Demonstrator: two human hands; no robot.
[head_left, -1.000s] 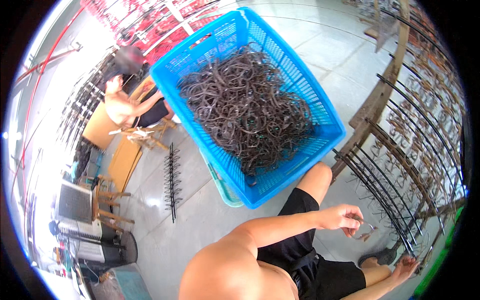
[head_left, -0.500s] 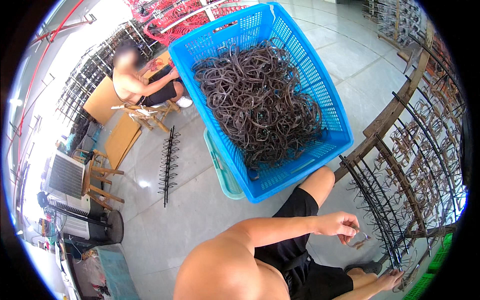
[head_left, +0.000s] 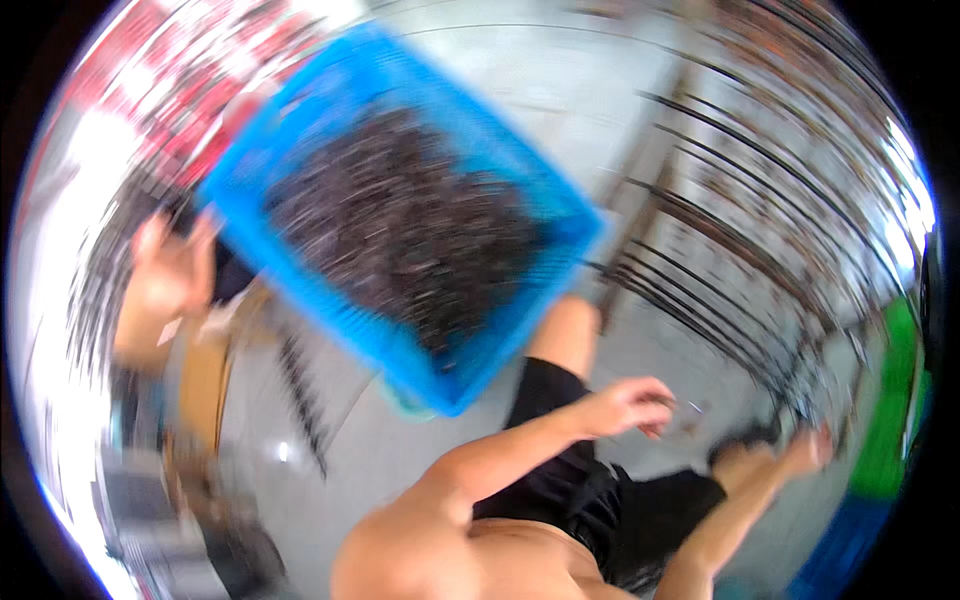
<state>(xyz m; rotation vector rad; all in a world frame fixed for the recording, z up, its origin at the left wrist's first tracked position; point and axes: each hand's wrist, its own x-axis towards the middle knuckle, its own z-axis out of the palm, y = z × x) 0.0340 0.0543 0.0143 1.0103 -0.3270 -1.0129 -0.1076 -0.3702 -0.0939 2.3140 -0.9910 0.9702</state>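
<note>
Everything is smeared by motion. My left hand [head_left: 635,405] hangs in front of my lap with bent, closed fingers. A faint thin curved piece [head_left: 692,406] shows at its fingertips, too blurred to name its kind. At the lower right, my right hand [head_left: 805,450] is at the end of the rack's dark rods [head_left: 690,330]; its fingers are smeared, and what they touch cannot be made out. Beyond my knee, a blue plastic basket [head_left: 500,385] holds a tangled heap of dark brown curved strips [head_left: 400,220].
A wooden rack [head_left: 700,215] with metal rods fills the right side. Green and blue crates [head_left: 890,400] stand at the far right. Another person [head_left: 165,290] sits left of the basket, near red items [head_left: 190,90]. A dark hooked rod [head_left: 300,400] lies on the floor.
The view has swung, so the basket appears lower and farther left, and more of the rack shows. My left hand appears higher and more to the left; my right hand appears higher.
</note>
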